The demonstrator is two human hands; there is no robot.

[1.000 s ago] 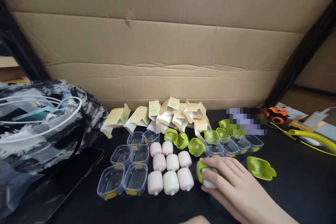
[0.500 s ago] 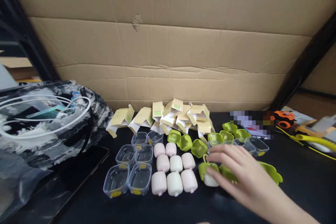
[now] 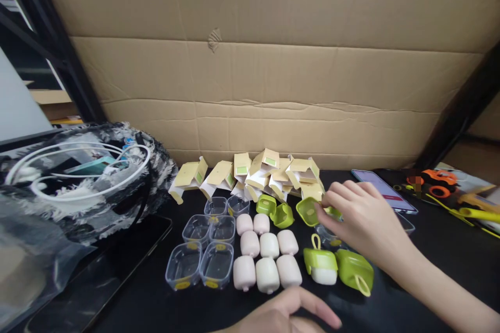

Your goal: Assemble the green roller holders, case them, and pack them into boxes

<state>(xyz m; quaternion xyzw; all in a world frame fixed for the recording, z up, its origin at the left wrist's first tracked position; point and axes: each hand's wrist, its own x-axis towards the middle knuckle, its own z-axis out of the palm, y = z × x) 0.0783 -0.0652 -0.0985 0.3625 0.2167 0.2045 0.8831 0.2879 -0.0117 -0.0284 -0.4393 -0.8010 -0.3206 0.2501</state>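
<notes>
My right hand [image 3: 355, 218] reaches in from the right, thumb and fingers pinched on the edge of a green plastic cup [image 3: 308, 212]. Part of another green piece shows behind the fingers. My left hand [image 3: 287, 313] is low at the front edge, index finger stretched out, with nothing visible in it. Just beyond it lie several rounded white and pale pink containers [image 3: 269, 245] in rows. To their right a white container wears a green cover with a loop [image 3: 320, 263]. Beside that lies a green cover with a yellow loop [image 3: 354, 269].
Several clear plastic boxes [image 3: 217, 265] stand left of the containers. Opened small cartons [image 3: 269, 166] are heaped against the cardboard wall [image 3: 273, 73]. A bag with a white cable [image 3: 89, 187] and a dark tablet [image 3: 105, 270] are left; a phone [image 3: 385, 190] and orange toy wheels [image 3: 437, 191] are right.
My right hand has moved from the covered container up and back to the green cup, which it now pinches. My left hand has come further into view. The camera view has shifted slightly.
</notes>
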